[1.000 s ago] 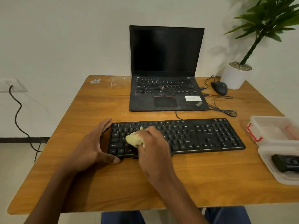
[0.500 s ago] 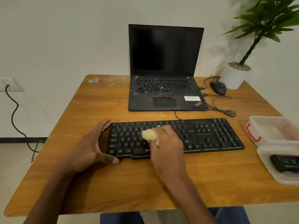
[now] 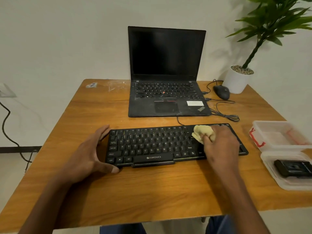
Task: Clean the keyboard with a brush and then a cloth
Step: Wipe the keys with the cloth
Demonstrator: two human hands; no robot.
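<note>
A black keyboard [image 3: 152,146] lies on the wooden table [image 3: 152,191], in front of me. My right hand [image 3: 219,146] is closed on a crumpled pale yellow cloth [image 3: 202,132] and presses it on the keyboard's right part, covering the number pad. My left hand [image 3: 89,154] rests flat on the table against the keyboard's left end, fingers apart, thumb at the front corner. No brush is clearly in view.
An open black laptop [image 3: 167,98] stands behind the keyboard. A black mouse [image 3: 221,92] with looped cable and a white plant pot [image 3: 236,81] sit back right. At the right edge are a clear plastic box [image 3: 278,134] and its lid [image 3: 270,168] holding a black object.
My right hand has swept the cloth from the keyboard's left half across to its right part. The left hand has stayed at the keyboard's left end.
</note>
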